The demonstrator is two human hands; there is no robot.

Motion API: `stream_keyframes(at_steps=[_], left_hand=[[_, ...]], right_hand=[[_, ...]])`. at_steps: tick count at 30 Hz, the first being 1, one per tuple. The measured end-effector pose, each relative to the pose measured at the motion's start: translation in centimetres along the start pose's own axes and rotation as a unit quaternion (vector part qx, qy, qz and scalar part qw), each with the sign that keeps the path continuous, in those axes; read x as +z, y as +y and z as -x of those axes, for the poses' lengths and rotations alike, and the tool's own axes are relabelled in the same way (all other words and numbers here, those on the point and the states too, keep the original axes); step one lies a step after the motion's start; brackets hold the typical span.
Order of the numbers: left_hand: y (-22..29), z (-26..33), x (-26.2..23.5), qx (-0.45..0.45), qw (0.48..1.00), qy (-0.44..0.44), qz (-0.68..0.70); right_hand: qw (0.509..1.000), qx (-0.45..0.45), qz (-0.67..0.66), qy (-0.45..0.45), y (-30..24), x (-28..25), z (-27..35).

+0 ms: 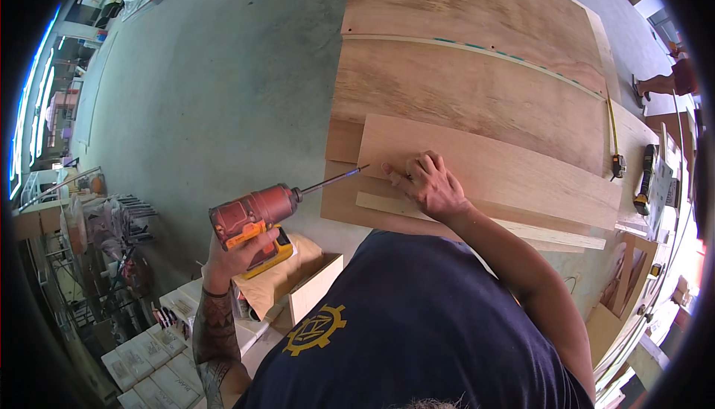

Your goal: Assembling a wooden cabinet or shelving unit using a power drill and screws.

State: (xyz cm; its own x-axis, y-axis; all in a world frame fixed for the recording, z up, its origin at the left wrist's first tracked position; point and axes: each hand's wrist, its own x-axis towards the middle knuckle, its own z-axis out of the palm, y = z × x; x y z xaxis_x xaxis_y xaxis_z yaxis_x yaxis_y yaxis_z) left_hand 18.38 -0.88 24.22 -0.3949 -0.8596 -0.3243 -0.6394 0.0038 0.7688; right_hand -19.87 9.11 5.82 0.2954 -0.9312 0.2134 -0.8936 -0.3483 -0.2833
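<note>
My left hand (240, 256) is wrapped around the grip of a red cordless drill (257, 214) with a yellow-and-black battery. Its long thin bit (331, 180) points right, and the tip reaches the left end of a narrow plywood strip (484, 157). Whether the tip touches the wood I cannot tell. On that strip, close to its left end, rests my right hand (432, 186). One digit stretches toward the bit tip and the other fingers are bent but apart. A pale wooden batten (383, 202) lies along the strip's near side, partly hidden under my right hand.
Large plywood sheets (462, 81) spread beyond the strip. At right lie a yellow tape measure (617, 163) and a yellow-and-black tool (645, 178). An open wooden box (316, 286) and stacked white packages (160, 368) stand lower left. Another person's leg (655, 87) shows far right.
</note>
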Motion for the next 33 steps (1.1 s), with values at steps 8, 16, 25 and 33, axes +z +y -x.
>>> stream_keyframes(at_steps=[8,16,25,33], left_hand=[[2.4,0.2,0.5,0.025,0.997,-0.024,-0.068],[6.3,-1.1,1.1,0.005,0.994,-0.053,-0.099],[9.1,-2.2,1.4,0.034,0.977,-0.062,-0.201],[13.3,-4.5,1.8,0.001,0.962,-0.131,-0.241]], right_hand=[[1.0,0.002,0.005,-0.01,-0.1,-0.2,-0.1],[1.0,0.0,0.013,-0.017,0.0,-0.3,0.0],[1.0,0.002,0.009,-0.02,0.1,-0.2,0.0],[1.0,-0.003,0.0,-0.001,0.1,0.5,0.1]])
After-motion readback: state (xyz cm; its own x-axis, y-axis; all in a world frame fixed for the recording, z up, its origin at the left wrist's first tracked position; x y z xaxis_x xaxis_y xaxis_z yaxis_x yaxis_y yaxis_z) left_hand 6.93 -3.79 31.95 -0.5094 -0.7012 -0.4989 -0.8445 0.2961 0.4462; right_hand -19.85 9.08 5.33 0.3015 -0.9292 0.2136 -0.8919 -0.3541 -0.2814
